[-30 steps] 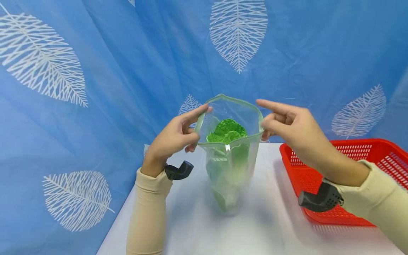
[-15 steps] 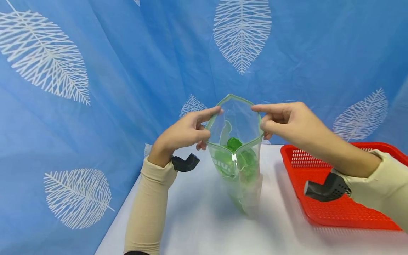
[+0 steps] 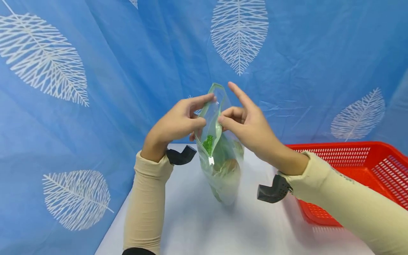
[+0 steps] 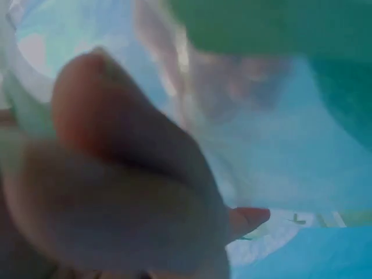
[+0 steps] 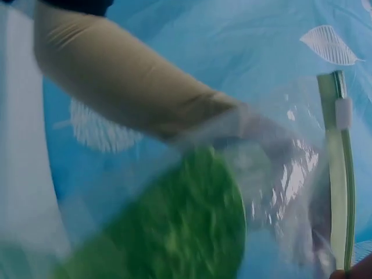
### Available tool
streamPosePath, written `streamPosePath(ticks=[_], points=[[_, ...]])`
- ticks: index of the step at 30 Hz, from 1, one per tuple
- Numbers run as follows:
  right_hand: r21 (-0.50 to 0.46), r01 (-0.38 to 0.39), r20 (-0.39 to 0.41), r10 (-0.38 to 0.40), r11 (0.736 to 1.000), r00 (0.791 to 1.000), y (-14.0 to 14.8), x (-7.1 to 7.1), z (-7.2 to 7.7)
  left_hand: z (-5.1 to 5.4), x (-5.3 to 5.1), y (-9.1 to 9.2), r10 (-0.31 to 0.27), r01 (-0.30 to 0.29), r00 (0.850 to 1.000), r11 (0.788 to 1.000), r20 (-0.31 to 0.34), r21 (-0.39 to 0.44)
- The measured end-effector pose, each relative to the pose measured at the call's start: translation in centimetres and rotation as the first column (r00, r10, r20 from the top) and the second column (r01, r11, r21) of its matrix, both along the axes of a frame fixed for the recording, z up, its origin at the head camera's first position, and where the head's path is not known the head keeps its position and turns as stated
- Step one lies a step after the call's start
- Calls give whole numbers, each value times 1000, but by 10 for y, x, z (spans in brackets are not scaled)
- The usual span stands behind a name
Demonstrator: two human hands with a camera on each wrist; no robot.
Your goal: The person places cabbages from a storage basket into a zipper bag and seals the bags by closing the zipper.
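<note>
A clear zip bag (image 3: 227,180) with a green rim stands on the white table between the hands, its mouth narrowed to a slit. The left hand (image 3: 176,122) pinches the left rim, its index finger lying along the edge. On the opposite rim, the right hand (image 3: 253,127) pinches with thumb and curled fingers, its index finger pointing up and away. A white slider (image 3: 211,161) sits at the near end of the zip. Inside is a green leafy vegetable (image 5: 192,226), mostly hidden by folds in the head view. Blurred fingers (image 4: 128,133) fill much of the left wrist view.
A red plastic basket (image 3: 374,150) with slotted walls stands at the right, partly behind the right forearm. Blue cloth (image 3: 143,53) with white leaf prints hangs behind and to the left of the white table (image 3: 191,226). Small black cameras sit on both wrists.
The right hand has moved left toward the left hand with its side of the rim, and its index finger has lifted off. The bag's wide mouth has narrowed.
</note>
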State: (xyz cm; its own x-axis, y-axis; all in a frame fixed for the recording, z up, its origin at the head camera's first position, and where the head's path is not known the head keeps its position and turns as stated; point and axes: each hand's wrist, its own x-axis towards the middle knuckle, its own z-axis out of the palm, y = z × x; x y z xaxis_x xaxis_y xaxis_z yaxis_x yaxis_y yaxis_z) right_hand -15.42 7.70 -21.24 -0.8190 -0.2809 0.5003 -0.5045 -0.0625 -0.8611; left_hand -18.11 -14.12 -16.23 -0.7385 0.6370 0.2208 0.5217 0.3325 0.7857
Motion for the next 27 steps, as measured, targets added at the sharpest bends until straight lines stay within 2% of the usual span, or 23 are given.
streamPosePath(ticks=[3,6,8,10,12,14,17,19,22,24,27], points=[[-96,-50,29,53,994,998,-24,-6,-10,5,2,-12,43,-43,999,999,-32,-6],[-164,-102,60,114,981,992,-46,-9,-25,4,6,-20,85,-87,996,994,-34,-61],[-204,-112,99,134,973,986,-55,-9,-38,-1,7,-21,107,-108,994,987,-17,-116],[-237,-89,149,126,967,981,-58,-5,-55,-12,6,-18,110,-107,994,978,7,-179],[-252,-33,194,83,967,977,-54,3,-76,-27,2,-11,79,-71,996,973,31,-219],[-244,28,213,26,969,977,-43,14,-99,-46,-1,1,14,2,998,973,69,-229],[-204,124,192,-84,971,978,-22,34,-130,-73,-3,22,-89,116,988,968,127,-221],[-181,192,170,-162,965,972,-7,46,-147,-90,-3,35,-154,188,973,960,169,-207],[-156,284,186,-254,946,949,14,64,-166,-117,1,55,-236,275,946,947,221,-166],[-138,318,224,-283,938,933,25,75,-178,-137,3,67,-289,330,922,934,256,-135],[-96,346,251,-313,933,916,36,92,-198,-167,9,82,-330,383,895,913,299,-139]])
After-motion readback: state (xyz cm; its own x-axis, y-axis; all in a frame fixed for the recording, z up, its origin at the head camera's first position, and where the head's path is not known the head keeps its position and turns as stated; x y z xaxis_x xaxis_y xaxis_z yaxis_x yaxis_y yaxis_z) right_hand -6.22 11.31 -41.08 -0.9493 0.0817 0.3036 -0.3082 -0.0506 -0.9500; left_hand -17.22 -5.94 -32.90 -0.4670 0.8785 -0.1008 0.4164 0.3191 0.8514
